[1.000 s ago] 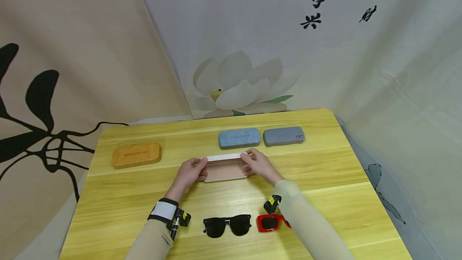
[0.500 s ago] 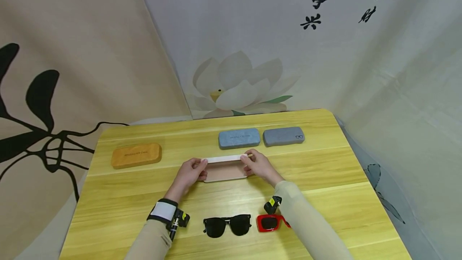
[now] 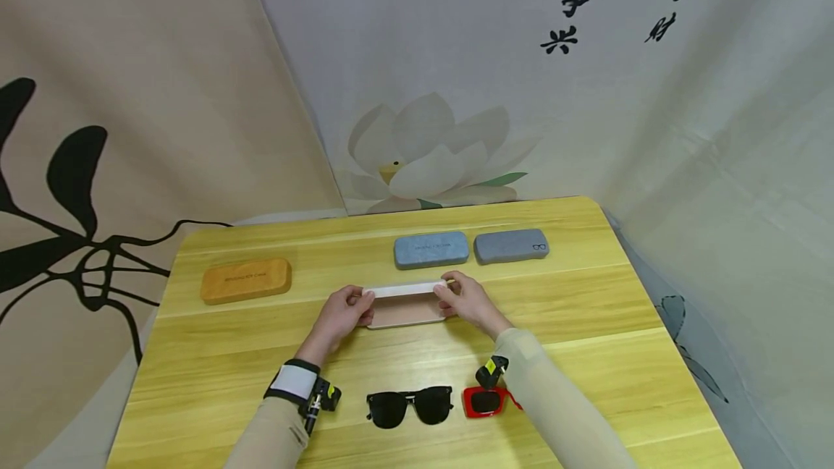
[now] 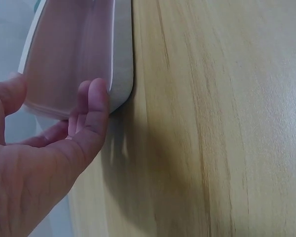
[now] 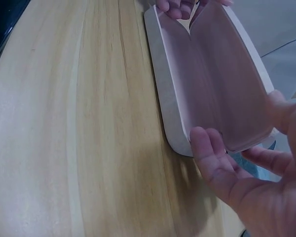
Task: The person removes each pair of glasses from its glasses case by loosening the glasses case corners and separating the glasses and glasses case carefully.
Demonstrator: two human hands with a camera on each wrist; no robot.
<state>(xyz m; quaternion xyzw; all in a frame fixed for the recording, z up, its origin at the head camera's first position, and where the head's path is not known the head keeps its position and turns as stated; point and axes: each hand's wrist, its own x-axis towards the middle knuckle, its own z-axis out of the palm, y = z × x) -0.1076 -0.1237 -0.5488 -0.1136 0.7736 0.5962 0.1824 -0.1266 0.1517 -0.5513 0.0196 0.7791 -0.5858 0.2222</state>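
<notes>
A white glasses case (image 3: 405,311) with a pinkish lining stands partly open at the middle of the table, its lid tilted up at the back. My left hand (image 3: 342,315) grips its left end, thumb on the lid's edge and fingers at the lower rim. At the other end my right hand (image 3: 470,304) holds it the same way. In the right wrist view the lining (image 5: 222,79) shows nothing lying inside. Nearer to me lie black sunglasses (image 3: 391,410) and red-framed sunglasses (image 3: 472,404), the latter partly hidden by my right sleeve.
Behind the white case, a blue glasses case (image 3: 431,250) and a grey one (image 3: 511,246) lie side by side, both closed. An orange case (image 3: 246,281) lies at the left of the wooden table (image 3: 586,382). Printed curtains (image 3: 456,56) hang behind.
The lid of the white case has come down slightly toward me, and my right hand has lowered a little with it. The sunglasses and other cases stay in place.
</notes>
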